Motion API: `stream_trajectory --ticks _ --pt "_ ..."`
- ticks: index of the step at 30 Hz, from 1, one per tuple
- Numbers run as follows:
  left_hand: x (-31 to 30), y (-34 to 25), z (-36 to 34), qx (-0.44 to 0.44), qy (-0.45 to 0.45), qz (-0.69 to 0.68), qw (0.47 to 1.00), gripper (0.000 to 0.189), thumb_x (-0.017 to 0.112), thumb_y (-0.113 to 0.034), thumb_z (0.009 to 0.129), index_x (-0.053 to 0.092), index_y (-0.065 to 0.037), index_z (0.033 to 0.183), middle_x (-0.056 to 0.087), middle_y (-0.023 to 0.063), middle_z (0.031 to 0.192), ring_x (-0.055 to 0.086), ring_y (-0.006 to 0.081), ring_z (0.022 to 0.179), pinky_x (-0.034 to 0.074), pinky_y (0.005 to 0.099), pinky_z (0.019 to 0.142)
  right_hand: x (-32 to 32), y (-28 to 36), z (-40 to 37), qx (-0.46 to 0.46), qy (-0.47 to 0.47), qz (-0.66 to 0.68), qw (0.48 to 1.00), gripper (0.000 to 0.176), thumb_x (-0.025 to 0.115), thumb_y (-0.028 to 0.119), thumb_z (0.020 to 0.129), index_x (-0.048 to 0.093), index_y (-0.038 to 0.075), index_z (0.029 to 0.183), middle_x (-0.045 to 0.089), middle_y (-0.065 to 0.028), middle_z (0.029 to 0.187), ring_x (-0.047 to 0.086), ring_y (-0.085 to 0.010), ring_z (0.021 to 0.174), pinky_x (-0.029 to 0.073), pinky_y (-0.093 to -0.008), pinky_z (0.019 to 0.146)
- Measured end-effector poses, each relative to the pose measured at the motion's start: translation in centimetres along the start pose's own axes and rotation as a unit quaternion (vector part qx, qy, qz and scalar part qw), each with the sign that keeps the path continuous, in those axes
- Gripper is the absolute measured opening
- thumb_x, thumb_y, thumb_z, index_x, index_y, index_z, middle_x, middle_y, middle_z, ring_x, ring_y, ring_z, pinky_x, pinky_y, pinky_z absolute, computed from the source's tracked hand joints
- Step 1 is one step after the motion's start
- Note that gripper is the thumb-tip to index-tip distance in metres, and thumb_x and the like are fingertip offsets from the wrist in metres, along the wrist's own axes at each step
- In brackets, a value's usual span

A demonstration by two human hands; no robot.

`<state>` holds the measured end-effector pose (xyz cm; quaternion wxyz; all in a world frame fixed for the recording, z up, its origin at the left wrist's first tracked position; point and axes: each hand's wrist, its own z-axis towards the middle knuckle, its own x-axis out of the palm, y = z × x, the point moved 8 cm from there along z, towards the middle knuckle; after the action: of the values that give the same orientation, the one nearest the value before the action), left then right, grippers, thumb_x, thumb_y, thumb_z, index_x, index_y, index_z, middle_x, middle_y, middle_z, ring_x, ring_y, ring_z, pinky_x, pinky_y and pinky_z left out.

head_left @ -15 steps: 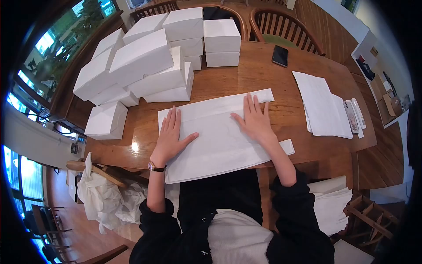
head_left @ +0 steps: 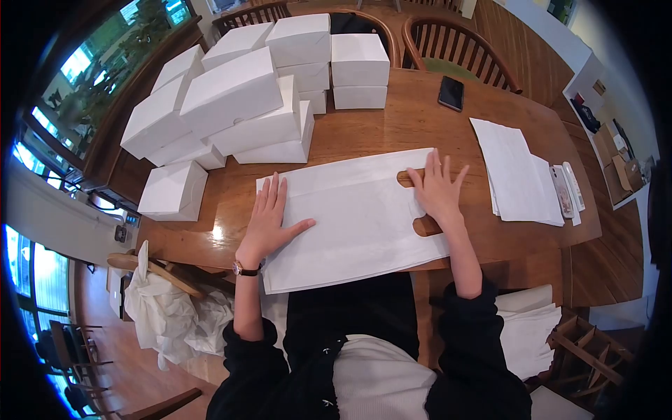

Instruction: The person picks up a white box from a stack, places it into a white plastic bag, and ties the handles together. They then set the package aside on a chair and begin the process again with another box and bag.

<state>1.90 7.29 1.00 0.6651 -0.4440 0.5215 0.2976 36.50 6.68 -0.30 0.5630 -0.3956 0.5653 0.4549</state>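
Observation:
A flat white paper piece [head_left: 350, 217] lies across the near side of the wooden table, creased along its length, with curved cut-outs at its right end. My left hand [head_left: 269, 224] rests flat on its left part, fingers spread, a watch on the wrist. On the right end lies my right hand [head_left: 439, 190], also spread, its fingertips near the upper right corner. Neither hand grips anything.
White boxes [head_left: 231, 91] are stacked at the back left, one box [head_left: 173, 190] nearer. White sheets [head_left: 518, 171] lie at the right beside small packets [head_left: 562, 190]. A phone [head_left: 451, 93] is at the back. White plastic bags [head_left: 168, 308] hang at lower left.
My right hand has moved right and slightly down toward the paper's right end. The curved cut-outs there now show. My left hand stays at the left part.

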Motion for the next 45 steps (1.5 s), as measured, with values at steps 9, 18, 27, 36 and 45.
stream_trajectory --ticks 9,18,27,36,45 --pt "-1.6 2.3 -1.0 0.015 -0.065 -0.051 0.996 0.101 0.074 -0.058 0.078 0.032 -0.001 0.15 0.026 0.0208 0.158 0.019 0.0383 0.148 0.02 0.0462 0.12 -9.1 -1.2 -1.1 -0.094 -0.211 0.243 0.942 0.016 0.063 0.02 0.094 0.073 0.007 0.095 0.07 -0.0051 0.086 0.066 -0.0219 0.085 0.022 -0.0587 0.113" --pt "-1.3 2.6 -1.2 0.021 -0.078 -0.036 0.996 0.103 0.071 -0.062 0.078 0.032 0.001 0.149 0.027 0.0215 0.158 0.02 0.0377 0.148 0.019 0.0458 0.12 -15.0 16.8 -0.9 -0.404 -0.187 0.277 0.852 0.032 0.07 0.035 0.089 0.063 0.01 0.107 0.061 -0.0071 0.11 0.058 -0.024 0.111 0.028 -0.0564 0.111" --pt "-1.4 2.5 -1.2 0.014 -0.067 -0.033 0.997 0.104 0.07 -0.061 0.079 0.026 0.0 0.152 0.023 0.0211 0.159 0.017 0.0348 0.149 0.016 0.0438 0.121 -16.9 25.5 6.2 -0.533 -0.181 0.354 0.747 0.059 0.071 0.042 0.086 0.049 0.02 0.137 0.045 -0.0082 0.147 0.043 -0.0333 0.135 0.027 -0.0535 0.113" --pt "-1.3 2.8 -1.2 0.005 -0.064 -0.03 0.998 0.105 0.069 -0.062 0.079 0.026 -0.001 0.153 0.022 0.0198 0.16 0.016 0.0336 0.15 0.015 0.0435 0.122 -16.5 25.4 2.9 -0.476 -0.348 0.167 0.79 0.067 0.072 0.044 0.083 0.045 0.026 0.141 0.049 -0.0079 0.139 0.036 -0.0317 0.138 0.025 -0.0622 0.112" --pt "-1.1 2.9 -1.2 0.009 -0.079 -0.032 0.996 0.105 0.065 -0.069 0.079 0.032 0.002 0.15 0.022 0.0193 0.16 0.018 0.034 0.149 0.017 0.0436 0.121 -16.4 27.3 1.7 -0.474 -0.369 0.13 0.789 0.076 0.076 0.041 0.078 0.042 0.027 0.144 0.05 -0.0119 0.132 0.042 -0.0347 0.131 0.034 -0.0578 0.108"
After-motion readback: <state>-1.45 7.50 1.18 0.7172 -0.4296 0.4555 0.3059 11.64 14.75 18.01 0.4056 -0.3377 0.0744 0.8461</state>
